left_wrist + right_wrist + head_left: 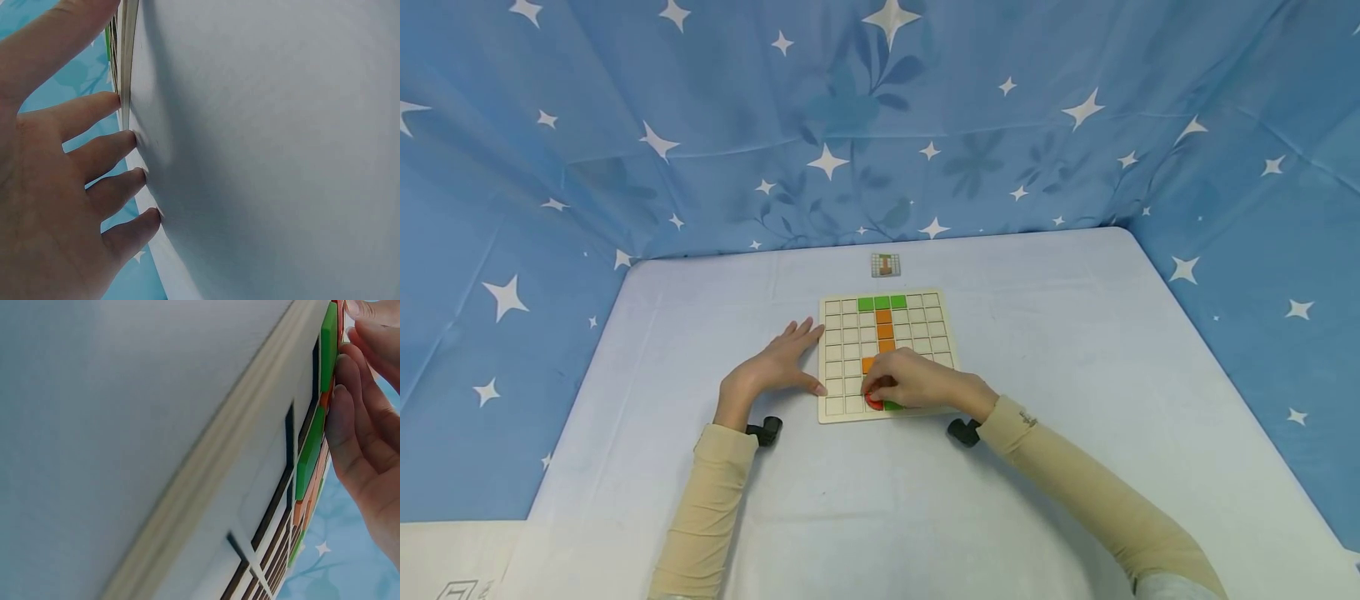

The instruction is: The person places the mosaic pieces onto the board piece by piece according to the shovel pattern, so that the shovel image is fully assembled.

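Observation:
A pale wooden grid board [842, 412] lies on the table with flat square tiles set in it. Three green tiles [882, 302] line its top row, and orange tiles [885, 332] run down from the middle one. My right hand [917, 379] is over the lower middle, its thumb and fingers pinching a red rounded piece [874, 402]. Green tiles [310, 453] sit right by those fingertips in the right wrist view. At the board's left edge, my left hand [778, 360] spreads its fingers, with the thumb and index fingertip touching the rim.
Behind the board lies a small card [885, 265] printed with a similar coloured grid. Black wrist cameras [765, 431] show below both hands. A white cloth covers the table [1037, 333], and a blue star-patterned curtain [880, 125] hangs around the back and sides.

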Tool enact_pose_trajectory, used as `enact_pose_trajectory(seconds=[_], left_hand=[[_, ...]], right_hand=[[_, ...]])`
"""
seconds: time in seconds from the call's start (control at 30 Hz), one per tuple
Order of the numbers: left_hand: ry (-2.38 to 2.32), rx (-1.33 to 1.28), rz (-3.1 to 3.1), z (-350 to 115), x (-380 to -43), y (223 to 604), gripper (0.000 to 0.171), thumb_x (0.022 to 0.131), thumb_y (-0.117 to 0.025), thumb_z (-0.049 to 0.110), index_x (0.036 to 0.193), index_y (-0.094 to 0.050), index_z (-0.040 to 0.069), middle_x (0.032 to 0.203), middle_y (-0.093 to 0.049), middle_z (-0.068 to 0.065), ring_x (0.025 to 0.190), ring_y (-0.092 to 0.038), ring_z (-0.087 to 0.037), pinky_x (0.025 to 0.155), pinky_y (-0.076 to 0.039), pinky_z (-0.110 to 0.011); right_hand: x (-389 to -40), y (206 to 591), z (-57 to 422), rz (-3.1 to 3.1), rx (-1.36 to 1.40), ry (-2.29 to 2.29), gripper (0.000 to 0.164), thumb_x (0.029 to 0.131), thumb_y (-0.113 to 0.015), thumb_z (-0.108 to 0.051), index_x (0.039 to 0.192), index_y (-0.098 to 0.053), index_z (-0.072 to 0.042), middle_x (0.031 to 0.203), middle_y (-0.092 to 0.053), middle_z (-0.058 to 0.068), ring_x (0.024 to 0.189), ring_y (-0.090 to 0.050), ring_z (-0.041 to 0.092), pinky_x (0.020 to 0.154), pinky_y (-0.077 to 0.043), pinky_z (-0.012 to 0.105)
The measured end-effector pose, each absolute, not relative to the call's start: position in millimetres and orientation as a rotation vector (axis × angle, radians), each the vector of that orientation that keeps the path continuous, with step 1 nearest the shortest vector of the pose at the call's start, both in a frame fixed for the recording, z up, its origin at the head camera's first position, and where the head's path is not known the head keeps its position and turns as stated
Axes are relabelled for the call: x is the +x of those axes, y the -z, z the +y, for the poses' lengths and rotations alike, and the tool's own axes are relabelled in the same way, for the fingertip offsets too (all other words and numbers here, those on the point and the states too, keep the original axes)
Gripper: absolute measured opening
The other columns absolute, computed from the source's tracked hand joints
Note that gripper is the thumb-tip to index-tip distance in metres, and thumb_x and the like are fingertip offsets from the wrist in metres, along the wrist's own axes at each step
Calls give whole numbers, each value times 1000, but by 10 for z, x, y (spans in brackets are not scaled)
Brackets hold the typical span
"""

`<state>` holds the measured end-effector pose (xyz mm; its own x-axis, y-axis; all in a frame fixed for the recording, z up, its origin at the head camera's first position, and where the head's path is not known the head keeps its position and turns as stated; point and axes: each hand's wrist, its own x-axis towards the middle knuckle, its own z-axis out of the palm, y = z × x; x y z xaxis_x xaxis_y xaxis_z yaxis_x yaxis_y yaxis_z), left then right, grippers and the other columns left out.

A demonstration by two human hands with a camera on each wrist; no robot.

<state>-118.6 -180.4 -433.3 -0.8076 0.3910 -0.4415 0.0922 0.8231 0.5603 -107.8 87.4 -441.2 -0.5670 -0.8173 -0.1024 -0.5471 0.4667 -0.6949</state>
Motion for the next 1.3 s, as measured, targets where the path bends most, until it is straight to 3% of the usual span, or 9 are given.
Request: enact_pose_trajectory(seconds=[0.27, 0.6, 1.3], left_hand=[[-723, 361, 2446, -1818, -1182, 4322, 112, 81, -88, 31, 166, -18, 10, 174, -2, -15, 160, 5, -38, 129, -3, -60], [-729, 351, 2447, -1816, -1179, 4349, 113, 80, -89, 33, 166, -18, 12, 174, -3, -13, 161, 4, -36, 128, -5, -63], [-733, 362, 2452, -1822, -1180, 4357, 113, 79, -89, 33, 166, -20, 11, 174, -4, -14, 160, 3, -37, 129, -4, -60]], right_hand=[[-1054, 4422, 859, 2315, -1114, 786, 15, 93, -78, -16, 107, -79, -13, 94, -66, -6, 80, -58, 5, 73, -53, 20], [-1029, 4392, 870, 2321, -1119, 767, 11, 93, -76, -15, 104, -77, -13, 94, -64, -4, 82, -58, 7, 75, -53, 21], [-1046, 4358, 1098, 2386, -1132, 867, 12, 93, -73, -9, 103, -77, -11, 93, -68, -8, 82, -58, 9, 76, -53, 24]])
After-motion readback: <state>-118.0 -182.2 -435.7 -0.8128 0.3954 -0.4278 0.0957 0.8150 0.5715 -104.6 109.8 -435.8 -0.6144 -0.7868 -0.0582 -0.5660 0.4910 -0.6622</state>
